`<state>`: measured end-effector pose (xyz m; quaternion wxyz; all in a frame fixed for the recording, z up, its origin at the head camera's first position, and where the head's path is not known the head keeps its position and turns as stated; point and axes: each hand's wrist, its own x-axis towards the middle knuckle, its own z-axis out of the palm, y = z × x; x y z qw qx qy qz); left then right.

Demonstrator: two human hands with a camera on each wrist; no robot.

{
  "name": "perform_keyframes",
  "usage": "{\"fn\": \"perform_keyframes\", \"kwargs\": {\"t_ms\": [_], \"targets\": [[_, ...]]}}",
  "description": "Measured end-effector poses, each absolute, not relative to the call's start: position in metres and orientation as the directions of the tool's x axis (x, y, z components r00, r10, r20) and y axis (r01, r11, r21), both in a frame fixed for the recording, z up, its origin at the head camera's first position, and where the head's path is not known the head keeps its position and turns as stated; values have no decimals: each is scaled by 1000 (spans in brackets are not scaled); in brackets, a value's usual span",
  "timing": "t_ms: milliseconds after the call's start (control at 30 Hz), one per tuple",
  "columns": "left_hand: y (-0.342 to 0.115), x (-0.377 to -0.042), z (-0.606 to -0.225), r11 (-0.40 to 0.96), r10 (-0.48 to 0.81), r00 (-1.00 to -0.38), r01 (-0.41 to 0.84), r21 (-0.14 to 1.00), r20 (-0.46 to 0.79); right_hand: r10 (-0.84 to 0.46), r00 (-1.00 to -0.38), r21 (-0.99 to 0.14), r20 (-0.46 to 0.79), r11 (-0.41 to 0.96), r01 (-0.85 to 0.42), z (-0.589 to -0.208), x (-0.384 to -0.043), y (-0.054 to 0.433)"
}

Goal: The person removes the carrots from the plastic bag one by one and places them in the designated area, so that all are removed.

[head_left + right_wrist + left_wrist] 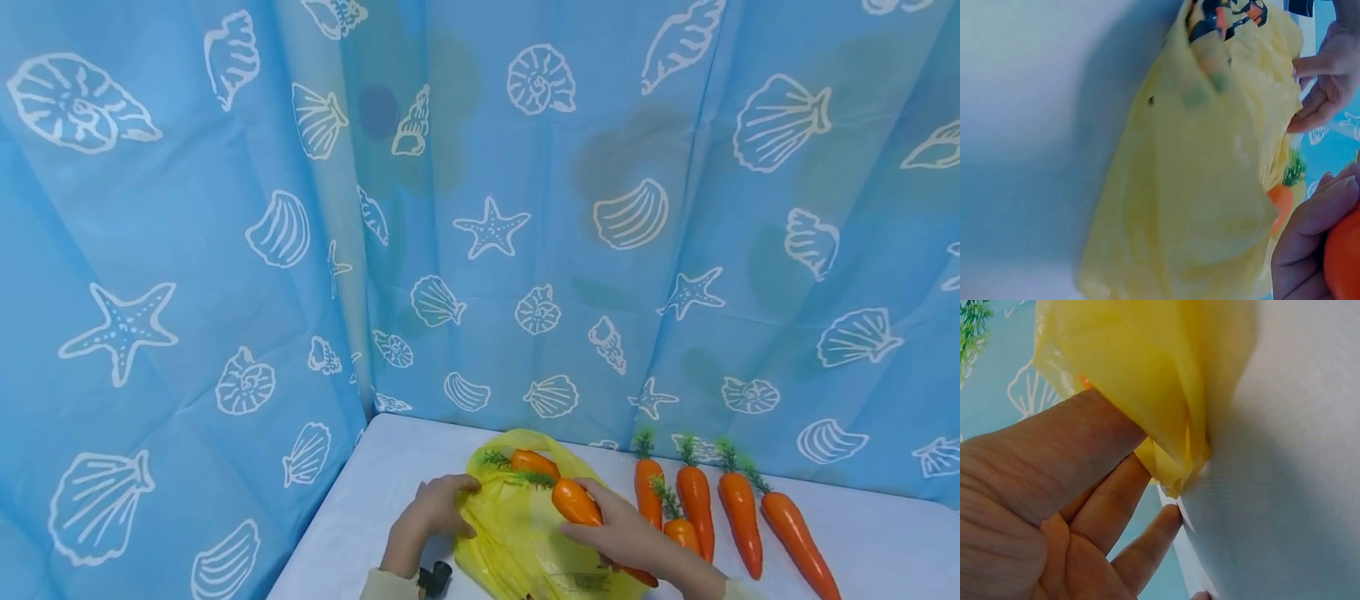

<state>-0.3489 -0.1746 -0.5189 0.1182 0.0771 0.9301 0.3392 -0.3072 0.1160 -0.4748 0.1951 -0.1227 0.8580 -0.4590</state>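
A yellow plastic bag (495, 525) lies on the white table, its mouth toward the back. My left hand (438, 507) pinches the bag's left edge between thumb and fingers; in the left wrist view the thumb presses the film and the lower fingers are spread. An orange toy carrot (576, 502) with a green top is gripped in my right hand (630, 533) over the bag's right side. Another carrot (534, 463) lies at the bag's mouth, partly hidden by the film. In the right wrist view, fingers (1300, 250) curl round the held carrot (1344, 262).
Several more carrots lie to the right of the bag, among them a short one (681, 533) and a long one at the far right (801, 537). A blue curtain (487, 333) with white shell prints hangs behind and left of the white table (405, 450).
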Motion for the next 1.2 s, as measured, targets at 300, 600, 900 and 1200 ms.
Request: {"fn": "perform_keyframes", "kwargs": {"t_ms": [300,600,900,1200], "targets": [[-172,-349,-520,753,218,-959,49,656,-180,-346,-905,-824,-247,566,9,-470,-301,141],[-171,-348,-516,759,241,-954,69,648,-180,-134,-956,-718,-260,689,99,-466,-296,171],[-175,-346,-513,754,237,-957,73,653,-167,-17,-949,-672,-316,710,211,-471,-297,206],[-174,-346,-515,748,234,-958,68,661,-166,38,-932,-700,-359,650,296,-479,-291,233]]}}
